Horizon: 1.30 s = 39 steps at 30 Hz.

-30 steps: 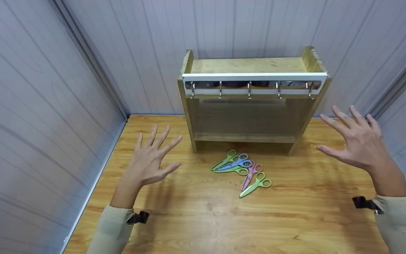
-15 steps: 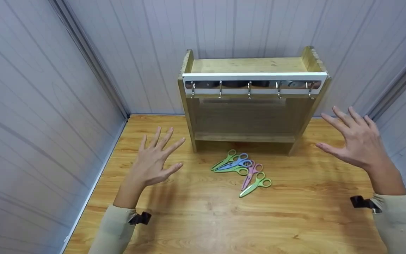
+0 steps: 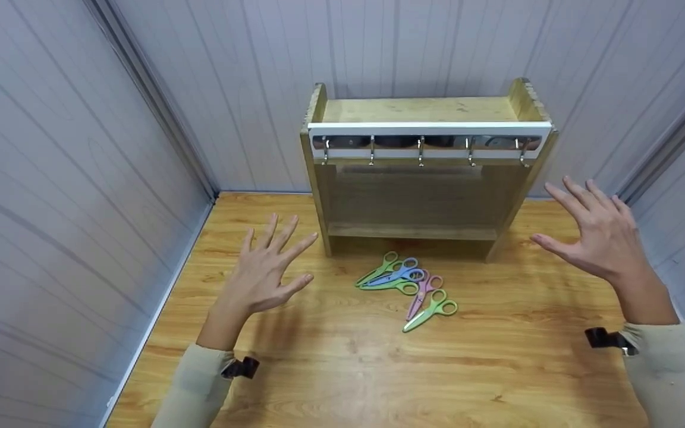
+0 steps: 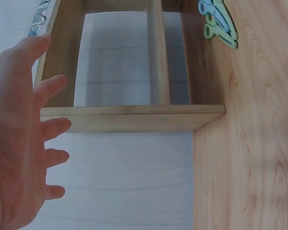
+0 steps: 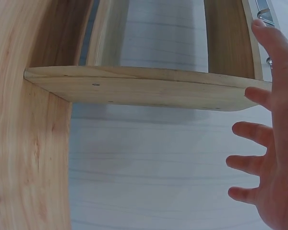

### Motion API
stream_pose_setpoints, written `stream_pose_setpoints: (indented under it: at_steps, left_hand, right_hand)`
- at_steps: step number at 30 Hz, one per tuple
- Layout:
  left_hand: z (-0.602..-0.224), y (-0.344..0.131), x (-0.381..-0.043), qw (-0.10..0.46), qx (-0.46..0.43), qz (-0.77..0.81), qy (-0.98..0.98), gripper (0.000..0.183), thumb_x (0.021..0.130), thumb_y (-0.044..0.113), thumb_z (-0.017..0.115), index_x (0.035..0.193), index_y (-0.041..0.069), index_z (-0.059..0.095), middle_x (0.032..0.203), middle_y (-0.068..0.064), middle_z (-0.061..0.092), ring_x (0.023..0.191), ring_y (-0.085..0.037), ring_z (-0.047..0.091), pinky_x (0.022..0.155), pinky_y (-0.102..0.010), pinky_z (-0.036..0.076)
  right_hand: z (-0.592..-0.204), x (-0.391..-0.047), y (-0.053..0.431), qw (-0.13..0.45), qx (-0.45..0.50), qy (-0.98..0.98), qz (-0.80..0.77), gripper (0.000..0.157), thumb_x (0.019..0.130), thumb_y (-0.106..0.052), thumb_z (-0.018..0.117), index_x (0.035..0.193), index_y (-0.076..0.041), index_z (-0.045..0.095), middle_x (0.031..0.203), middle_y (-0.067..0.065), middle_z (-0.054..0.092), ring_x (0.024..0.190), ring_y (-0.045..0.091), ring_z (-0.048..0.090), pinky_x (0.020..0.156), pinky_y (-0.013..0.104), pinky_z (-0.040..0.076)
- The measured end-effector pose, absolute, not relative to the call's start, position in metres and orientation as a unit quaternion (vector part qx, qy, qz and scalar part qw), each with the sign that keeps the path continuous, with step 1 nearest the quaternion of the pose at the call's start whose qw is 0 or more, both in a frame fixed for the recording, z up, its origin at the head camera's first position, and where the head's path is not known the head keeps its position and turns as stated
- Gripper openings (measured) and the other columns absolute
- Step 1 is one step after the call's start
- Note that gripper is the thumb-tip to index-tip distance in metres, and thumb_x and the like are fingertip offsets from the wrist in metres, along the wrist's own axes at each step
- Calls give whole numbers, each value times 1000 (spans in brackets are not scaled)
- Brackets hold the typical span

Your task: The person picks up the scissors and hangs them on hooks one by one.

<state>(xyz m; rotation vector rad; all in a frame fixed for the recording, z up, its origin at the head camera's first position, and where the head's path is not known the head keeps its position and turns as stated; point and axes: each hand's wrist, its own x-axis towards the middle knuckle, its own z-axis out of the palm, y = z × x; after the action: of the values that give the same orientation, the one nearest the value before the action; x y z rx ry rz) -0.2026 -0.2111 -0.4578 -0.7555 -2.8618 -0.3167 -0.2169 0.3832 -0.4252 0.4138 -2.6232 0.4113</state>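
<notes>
My left hand [image 3: 262, 273] is held above the wooden surface to the left of the scissors, fingers spread and holding nothing. On the far right, my right hand [image 3: 601, 238] is likewise spread, with nothing in it. Between them lies a loose pile of scissors: a blue pair [image 3: 399, 273] across green ones, a pink pair [image 3: 421, 297], and a light green pair [image 3: 431, 312] nearest me. In the left wrist view, part of the pile shows as green scissors [image 4: 221, 33] at the top right. Neither hand touches the scissors.
Behind the scissors stands a wooden shelf rack [image 3: 414, 232]. Along its top front runs a white board with a metal strip and several hooks [image 3: 421, 151]. Pale panelled walls [image 3: 259, 89] close in the back and both sides of the wooden surface [image 3: 342, 374].
My left hand has drifted slightly to the right. My right hand has shifted slightly to the left. The scissors and the rack stay in place.
</notes>
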Motion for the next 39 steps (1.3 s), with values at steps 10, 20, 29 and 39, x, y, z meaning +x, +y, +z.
stream_pose_setpoints:
  at_steps: [10, 20, 29, 39]
  left_hand:
    - [-460, -207, -204, 89, -257, -103, -957, 73, 106, 63, 57, 173, 36, 45, 187, -12, 32, 174, -51, 23, 130, -89, 20]
    - [-463, -203, -206, 109, -258, -78, -957, 72, 106, 61, 60, 171, 35, 47, 186, -12, 36, 172, -51, 29, 129, -86, 27]
    - [-469, -200, -207, 129, -263, -91, -952, 74, 104, 57, 67, 171, 32, 49, 183, -14, 40, 170, -50, 35, 127, -87, 30]
    - [-474, -197, -209, 131, -264, -98, -950, 72, 104, 56, 68, 169, 30, 51, 182, -14, 42, 170, -50, 35, 126, -86, 31]
  right_hand:
    - [-430, -221, 381, 237, 137, -944, 182, 93, 84, -49, 89, 167, -27, 55, 171, 25, 54, 155, 64, 47, 122, 91, 30]
    - [-438, -227, 380, 261, 140, -926, 237, 94, 79, -33, 92, 165, -20, 57, 163, 29, 61, 149, 64, 54, 110, 90, 39]
    - [-442, -229, 380, 211, 111, -907, 347, 90, 95, -28, 85, 175, -28, 43, 177, 24, 47, 159, 63, 43, 125, 85, 31]
    - [-452, -233, 376, 202, 94, -883, 413, 86, 99, -16, 81, 175, -27, 43, 176, 18, 50, 162, 39, 48, 105, 11, 39]
